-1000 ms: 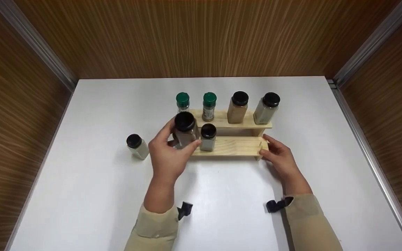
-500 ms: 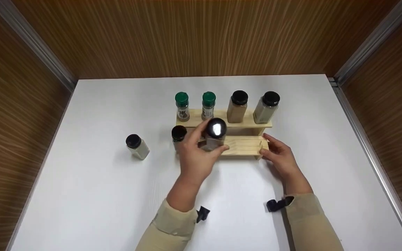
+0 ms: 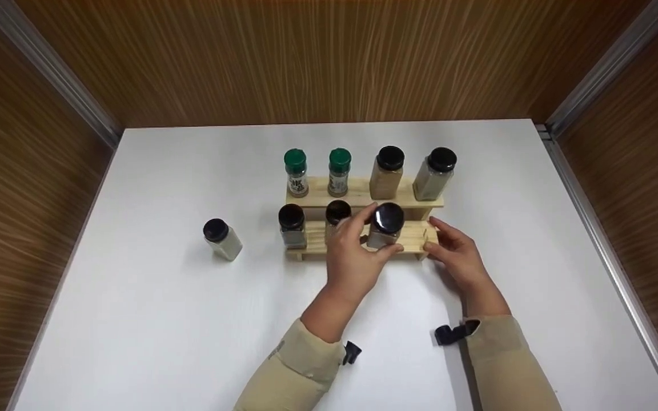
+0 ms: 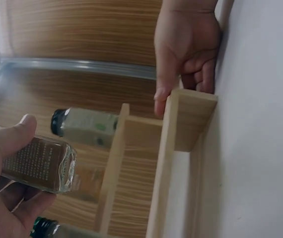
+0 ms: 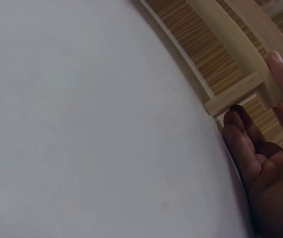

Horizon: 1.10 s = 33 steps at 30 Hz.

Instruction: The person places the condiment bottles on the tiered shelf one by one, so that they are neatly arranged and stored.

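In the head view my left hand holds a square glass spice jar with a black lid over the lower tier of a two-tier wooden spice rack. From the left wrist, the jar shows brown contents between thumb and fingers, apart from the shelf edge. My right hand grips the right end of the rack, its thumb and fingers on the end piece. Two black-lidded jars stand on the lower tier at left; the left jar is plain, the other partly hidden by my left hand.
On the upper tier stand two green-capped shakers and two black-lidded jars. Another black-lidded jar with pale contents stands on the white table, left of the rack. Wood-grain panels enclose the table at back and sides.
My left hand has carried the spice jar rightward along the lower tier, past the two jars standing there. My right hand has stayed at the rack's end.
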Available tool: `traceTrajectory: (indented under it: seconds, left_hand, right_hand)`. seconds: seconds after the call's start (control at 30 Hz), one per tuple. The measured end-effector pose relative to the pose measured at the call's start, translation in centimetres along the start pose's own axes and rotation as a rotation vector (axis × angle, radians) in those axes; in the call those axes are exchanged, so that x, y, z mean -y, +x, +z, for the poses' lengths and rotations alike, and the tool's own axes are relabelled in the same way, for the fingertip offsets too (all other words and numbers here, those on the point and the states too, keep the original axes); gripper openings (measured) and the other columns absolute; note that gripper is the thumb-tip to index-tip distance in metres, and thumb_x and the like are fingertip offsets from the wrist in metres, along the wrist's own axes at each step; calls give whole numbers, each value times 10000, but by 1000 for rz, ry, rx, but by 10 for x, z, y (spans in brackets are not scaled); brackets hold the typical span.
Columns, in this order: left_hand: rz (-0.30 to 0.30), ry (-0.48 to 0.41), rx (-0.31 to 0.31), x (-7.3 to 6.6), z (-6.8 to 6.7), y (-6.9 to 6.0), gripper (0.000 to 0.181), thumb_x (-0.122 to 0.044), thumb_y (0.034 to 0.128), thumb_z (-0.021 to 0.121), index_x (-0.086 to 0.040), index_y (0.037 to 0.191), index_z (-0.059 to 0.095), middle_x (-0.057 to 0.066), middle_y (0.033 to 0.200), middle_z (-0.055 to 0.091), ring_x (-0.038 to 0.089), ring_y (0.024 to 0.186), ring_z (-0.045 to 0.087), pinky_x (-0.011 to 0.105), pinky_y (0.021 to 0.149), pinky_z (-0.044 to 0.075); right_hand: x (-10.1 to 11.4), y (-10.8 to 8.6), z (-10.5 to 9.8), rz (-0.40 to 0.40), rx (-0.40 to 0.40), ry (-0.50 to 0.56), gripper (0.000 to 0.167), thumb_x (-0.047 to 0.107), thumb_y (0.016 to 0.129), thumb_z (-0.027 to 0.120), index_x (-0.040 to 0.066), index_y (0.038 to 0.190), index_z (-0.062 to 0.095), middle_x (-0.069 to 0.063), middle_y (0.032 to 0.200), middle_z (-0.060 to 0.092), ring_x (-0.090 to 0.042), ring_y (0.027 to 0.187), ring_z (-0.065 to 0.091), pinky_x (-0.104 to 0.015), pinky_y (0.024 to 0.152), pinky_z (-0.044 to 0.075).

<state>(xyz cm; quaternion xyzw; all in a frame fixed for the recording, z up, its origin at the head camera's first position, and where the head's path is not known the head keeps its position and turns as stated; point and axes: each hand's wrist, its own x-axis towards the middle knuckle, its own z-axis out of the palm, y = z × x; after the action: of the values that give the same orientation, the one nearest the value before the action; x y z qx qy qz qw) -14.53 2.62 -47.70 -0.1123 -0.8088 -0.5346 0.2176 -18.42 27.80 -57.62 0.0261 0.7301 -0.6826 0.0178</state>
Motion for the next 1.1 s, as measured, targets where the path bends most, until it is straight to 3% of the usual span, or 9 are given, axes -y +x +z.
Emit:
traceTrajectory:
  seconds: [0.23, 0.53, 0.77, 1.1]
  left_hand:
    - [0, 71, 10, 7, 20, -8, 743, -170, 697, 1019, -63, 1350, 682, 88, 1200, 757, 253, 1107, 703, 389, 902, 583]
    - [-23, 169, 45, 23, 37, -16, 723, -212, 720, 1008, -30, 1327, 659, 109, 1218, 743, 296, 1147, 691, 429, 982, 550]
    - [-65, 176, 38, 34, 44, -20, 717, -190, 731, 1001, -22, 1320, 628, 113, 1221, 734, 293, 1138, 684, 424, 949, 561]
    - [-104, 263, -18, 33, 50, -21, 740, -284, 752, 992, -72, 1357, 622, 104, 1188, 754, 299, 1039, 734, 465, 790, 594]
  right_hand:
    - [-4, 0, 1, -9, -18, 50, 612, -118, 942, 723, -64, 1514, 511, -92, 1150, 685, -137, 906, 686, -269, 756, 608]
    - [-4, 1, 1, -14, -19, 46, 622, -115, 935, 731, -59, 1514, 514, -101, 1149, 686, -149, 909, 691, -275, 759, 612]
    - [-4, 1, 0, -8, -16, 34, 619, -103, 941, 733, -60, 1518, 511, -96, 1147, 682, -150, 916, 688, -276, 765, 611]
    - [-3, 0, -1, 1, -20, 14, 615, -131, 944, 707, -57, 1521, 508, -85, 1127, 677, -126, 909, 683, -267, 758, 608]
